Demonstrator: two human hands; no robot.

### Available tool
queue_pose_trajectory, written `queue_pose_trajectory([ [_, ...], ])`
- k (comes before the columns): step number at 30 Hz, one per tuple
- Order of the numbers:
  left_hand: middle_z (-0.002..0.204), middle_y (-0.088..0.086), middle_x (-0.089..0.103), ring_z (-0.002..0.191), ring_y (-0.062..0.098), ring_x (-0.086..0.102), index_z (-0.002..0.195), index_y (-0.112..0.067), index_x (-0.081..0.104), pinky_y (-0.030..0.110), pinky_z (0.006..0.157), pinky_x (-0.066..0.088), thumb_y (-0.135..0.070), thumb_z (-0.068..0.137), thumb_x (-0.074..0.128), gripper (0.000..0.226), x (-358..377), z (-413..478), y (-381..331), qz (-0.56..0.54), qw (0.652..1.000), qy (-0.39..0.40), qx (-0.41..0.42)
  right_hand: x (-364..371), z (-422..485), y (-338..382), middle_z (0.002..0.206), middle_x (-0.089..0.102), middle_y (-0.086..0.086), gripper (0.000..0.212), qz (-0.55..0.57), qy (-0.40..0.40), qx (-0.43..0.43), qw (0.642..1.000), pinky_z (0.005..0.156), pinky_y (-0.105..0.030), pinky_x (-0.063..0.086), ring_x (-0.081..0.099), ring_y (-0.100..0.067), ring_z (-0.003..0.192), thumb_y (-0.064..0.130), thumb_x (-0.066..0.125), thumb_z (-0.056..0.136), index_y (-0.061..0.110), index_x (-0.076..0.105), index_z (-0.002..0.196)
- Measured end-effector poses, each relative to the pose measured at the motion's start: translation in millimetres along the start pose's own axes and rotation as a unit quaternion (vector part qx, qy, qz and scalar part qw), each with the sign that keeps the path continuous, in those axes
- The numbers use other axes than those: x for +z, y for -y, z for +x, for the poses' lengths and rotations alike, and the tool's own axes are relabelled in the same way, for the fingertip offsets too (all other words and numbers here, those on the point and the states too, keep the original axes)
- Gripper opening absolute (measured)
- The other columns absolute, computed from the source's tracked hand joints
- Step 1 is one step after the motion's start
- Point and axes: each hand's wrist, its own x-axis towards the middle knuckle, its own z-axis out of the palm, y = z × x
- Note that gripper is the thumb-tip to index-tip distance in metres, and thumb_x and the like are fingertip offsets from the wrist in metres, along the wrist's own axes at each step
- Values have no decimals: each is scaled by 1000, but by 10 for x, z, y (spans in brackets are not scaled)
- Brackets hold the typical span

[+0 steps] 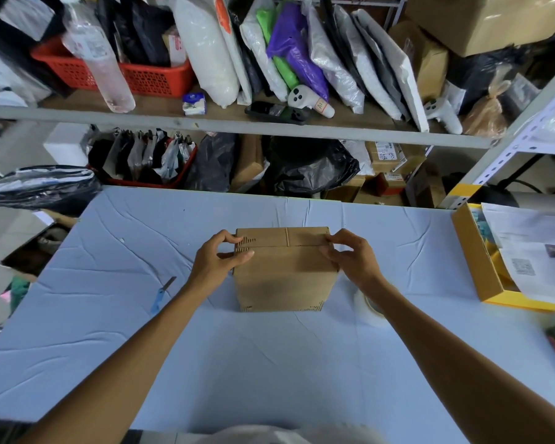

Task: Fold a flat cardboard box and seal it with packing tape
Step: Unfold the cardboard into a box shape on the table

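Two hands, left (220, 261) and right (350, 257), pinch the box (284, 270) flaps shut; letting go for the tape (367, 307) could spring them open.

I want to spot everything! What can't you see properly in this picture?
All in the head view:
- Tape roll: half hidden behind the right forearm, blurry.
- Cardboard box: inside hidden by closed flaps; top corners covered by left hand and right hand.
- Yellow box: cut off by right edge, contents under paper.
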Motion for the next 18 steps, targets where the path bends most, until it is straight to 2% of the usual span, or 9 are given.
queue_pose_trajectory([
  [2,109,-9,66,75,2,70,92,-10,57,13,65,50,-30,78,76,31,-46,28,-40,3,1000,-25,5,75,13,72,76,63,5,19,14,-17,-1,1000,47,-22,42,53,-7,46,17,75,81,4,62,80],
  [4,106,-8,67,73,1,70,90,-7,58,8,61,47,-26,78,77,29,-96,73,-91,1,999,-40,12,127,32,114,73,66,4,19,34,-30,7,999,47,-22,42,52,-9,45,14,76,79,7,60,72],
  [8,108,-5,67,80,6,70,84,-15,56,5,64,45,-25,78,76,23,-114,107,-58,10,998,-54,12,230,55,102,94,70,-1,15,50,-51,20,997,46,-16,45,63,-11,61,12,76,79,14,63,72],
  [10,112,-4,67,80,5,70,84,-16,56,4,64,45,-27,80,75,22,-103,113,7,10,999,-52,0,272,69,71,95,69,-2,13,40,-58,23,997,46,-13,44,64,-17,68,13,77,78,16,65,74],
  [14,110,-5,66,71,-3,68,86,-11,57,5,62,45,-25,80,75,23,-78,174,15,12,998,-61,-10,266,155,75,89,68,-1,13,27,-63,24,997,48,-9,44,62,-15,71,13,79,76,11,66,74],
  [16,109,-3,66,67,-5,67,87,-7,58,5,59,45,-21,80,76,24,-66,201,-4,9,998,-64,-11,253,195,68,86,70,-4,15,15,-63,22,998,48,-10,43,63,-15,70,15,80,75,10,66,72],
  [18,109,-3,66,66,-4,67,87,-6,57,5,58,45,-20,79,76,25,-61,204,-8,9,998,-61,-13,231,205,67,84,71,-6,16,3,-59,25,998,51,-17,44,62,-17,67,16,81,74,11,66,70],
])
